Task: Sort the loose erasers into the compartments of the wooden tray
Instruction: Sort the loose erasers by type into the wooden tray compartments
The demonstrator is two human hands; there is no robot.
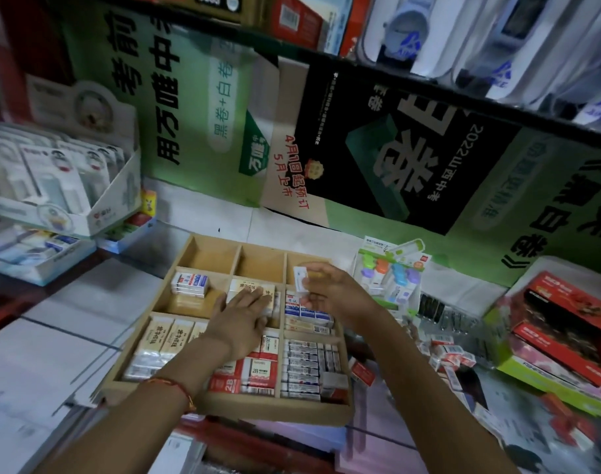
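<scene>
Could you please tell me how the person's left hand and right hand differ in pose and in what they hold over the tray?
The left hand lies flat, fingers straight, on the cream erasers in the centre compartment; the right hand has its fingers curled. The left hand holds nothing; the right hand pinches a small white eraser. Both are over the wooden tray.

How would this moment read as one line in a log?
left hand: flat on cream erasers, middle compartment | right hand: pinches small white eraser above right column of wooden tray | loose erasers: right of tray
</scene>
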